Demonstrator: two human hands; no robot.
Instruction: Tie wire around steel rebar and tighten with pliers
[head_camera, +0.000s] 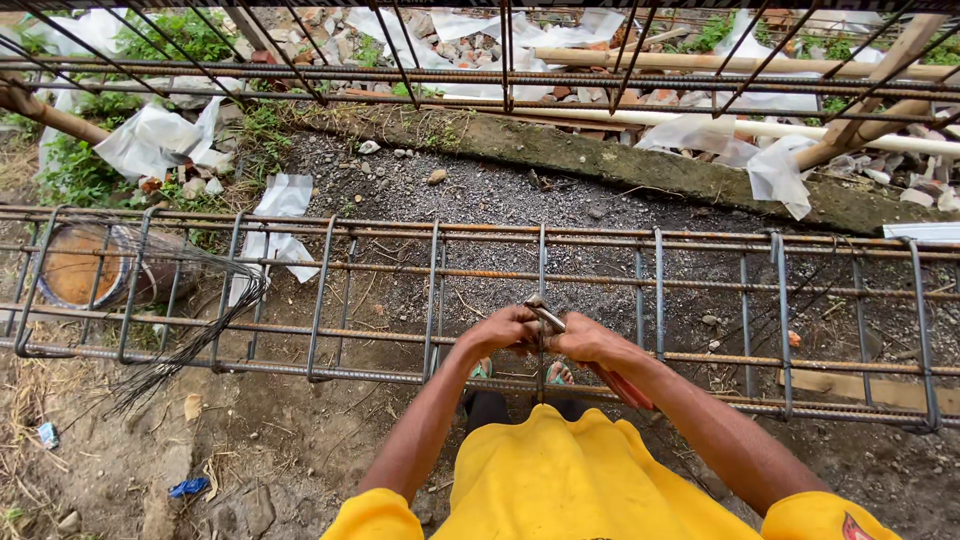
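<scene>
- Scanning from the left, I see a rusty drum (82, 265) lying on its side behind the steel bars, with a bundle of thin black wire (205, 315) fanning out just beside it.
- Near that, a sheet of white plastic (277, 232) lies on the gravel (480, 195), partly under the rebar cage (330, 290), which runs flat across my whole view on long rusty bars with grey hoops around them.
- Down low on the dirt, a small blue scrap (188, 487) sits well apart from the work.
- At the middle, my left hand (503, 328) is curled shut, fingers pressed together around the upright hoop where it crosses a long bar.
- Touching it, a pair of metal pincers (545, 315) sits right on that crossing, jaws up between both hands.
- My right hand (588, 340) is closed around the pincers, fingers wrapped tight; their red handle pokes out below my wrist.
- Below, my yellow shirt (580, 480) fills the bottom edge.
- Far right, a pale board (865, 388) lies on the ground under the cage.
</scene>
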